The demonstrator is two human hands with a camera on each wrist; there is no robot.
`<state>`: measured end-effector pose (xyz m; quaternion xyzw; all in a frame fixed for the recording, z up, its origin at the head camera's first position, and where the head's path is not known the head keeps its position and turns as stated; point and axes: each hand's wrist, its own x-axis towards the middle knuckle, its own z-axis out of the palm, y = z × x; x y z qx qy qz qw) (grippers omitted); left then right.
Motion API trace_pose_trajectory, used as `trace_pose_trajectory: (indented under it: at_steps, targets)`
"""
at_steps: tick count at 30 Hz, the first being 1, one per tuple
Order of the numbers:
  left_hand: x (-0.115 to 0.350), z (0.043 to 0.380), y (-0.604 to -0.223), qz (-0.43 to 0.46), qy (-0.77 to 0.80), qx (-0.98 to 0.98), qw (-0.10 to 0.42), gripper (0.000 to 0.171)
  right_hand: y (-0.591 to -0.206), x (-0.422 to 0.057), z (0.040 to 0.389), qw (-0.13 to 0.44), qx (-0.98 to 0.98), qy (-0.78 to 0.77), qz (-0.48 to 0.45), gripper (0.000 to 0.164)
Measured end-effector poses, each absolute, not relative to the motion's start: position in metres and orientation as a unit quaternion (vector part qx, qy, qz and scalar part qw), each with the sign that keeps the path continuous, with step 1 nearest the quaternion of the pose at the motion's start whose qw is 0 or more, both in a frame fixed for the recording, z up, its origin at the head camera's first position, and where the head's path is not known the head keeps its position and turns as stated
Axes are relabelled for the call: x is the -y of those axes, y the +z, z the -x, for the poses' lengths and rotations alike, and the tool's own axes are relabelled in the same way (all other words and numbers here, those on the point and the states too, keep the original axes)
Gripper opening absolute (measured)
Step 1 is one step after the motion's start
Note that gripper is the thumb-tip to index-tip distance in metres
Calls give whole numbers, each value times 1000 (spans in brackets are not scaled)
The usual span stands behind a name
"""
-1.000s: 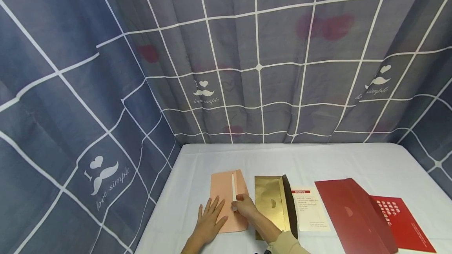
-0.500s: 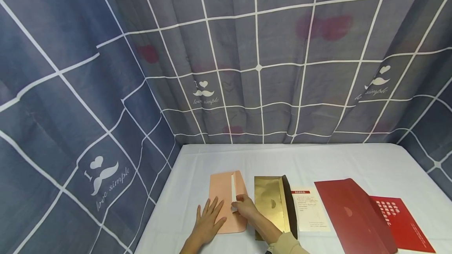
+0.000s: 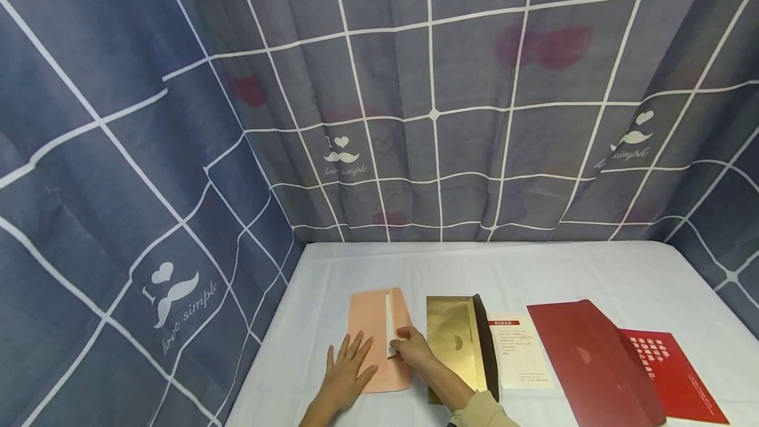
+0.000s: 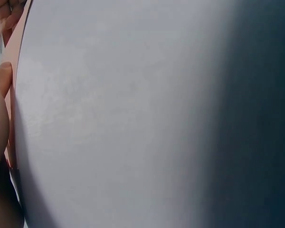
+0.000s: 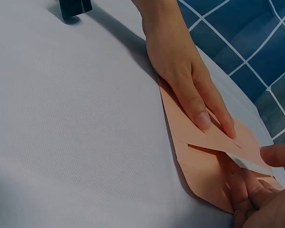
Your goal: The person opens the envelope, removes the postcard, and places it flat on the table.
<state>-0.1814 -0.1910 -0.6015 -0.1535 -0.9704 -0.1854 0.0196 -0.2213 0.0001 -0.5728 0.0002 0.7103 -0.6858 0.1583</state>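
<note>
A peach envelope (image 3: 366,312) lies on the white table, its opening along the right side. From that opening shows a narrow strip of white card (image 3: 389,321). My left hand (image 3: 346,374) rests on the lower left of the envelope with straight, spread fingers. My right hand (image 3: 412,348) pinches the card's near end at the opening. In the right wrist view the right fingers (image 5: 249,190) are curled at the opening below the card (image 5: 249,164), with the thumb above. The left wrist view shows only the left thumb (image 4: 1,78) and a sliver of envelope; most of the card is hidden inside.
Right of the hands lie a gold envelope (image 3: 447,321), a cream printed card (image 3: 522,354), a red envelope (image 3: 584,374) and a red printed card (image 3: 682,374). The right forearm crosses the gold envelope. A dark object (image 5: 76,7) stands on the cloth in the right wrist view.
The peach envelope and the card in it have shifted slightly left, along with both hands. The right hand keeps its grip at the card, and the other envelopes stay put.
</note>
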Motion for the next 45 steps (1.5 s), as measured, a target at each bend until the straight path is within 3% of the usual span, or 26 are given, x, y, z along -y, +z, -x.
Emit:
trace_pose_trajectory:
  at_steps: [21,32,45]
  targets:
    - [194,180,-602,148,-175,973,17,58,-574,3,219,117,-739,-664,2,46]
    - [192,177,-601,162,-195,967,25,55,-576,4,222,126,-771,-623,-21,42]
    - [195,180,-608,157,-182,970,28,56,-578,9,219,78,-827,-556,-36,43]
